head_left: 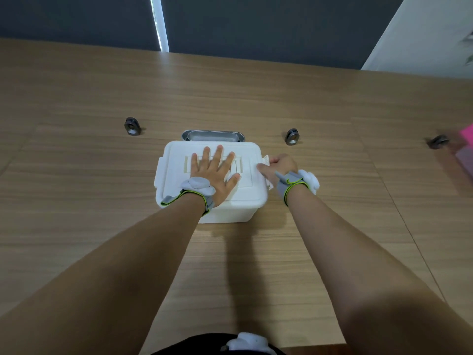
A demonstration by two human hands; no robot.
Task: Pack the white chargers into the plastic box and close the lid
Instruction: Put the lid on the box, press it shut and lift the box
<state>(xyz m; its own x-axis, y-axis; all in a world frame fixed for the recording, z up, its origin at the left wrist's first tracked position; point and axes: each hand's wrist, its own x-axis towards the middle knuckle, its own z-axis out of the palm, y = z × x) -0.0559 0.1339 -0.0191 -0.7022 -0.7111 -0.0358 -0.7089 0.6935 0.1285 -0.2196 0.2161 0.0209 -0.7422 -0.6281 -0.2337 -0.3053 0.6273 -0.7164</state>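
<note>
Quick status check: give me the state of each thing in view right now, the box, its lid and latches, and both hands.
Plastic box: upright on the table, lid on.
Lid: seated on the box.
Left latch: appears folded down.
Right latch: sticking out, under the right hand's fingers.
Left hand: flat, fingers spread, pressing on the lid.
Right hand: curled on the right latch.
Chargers: none visible.

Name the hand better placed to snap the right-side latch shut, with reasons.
Right. The right hand already grips the latch at the lid's right edge, while the left hand lies flat on the lid, steadying it.
</note>
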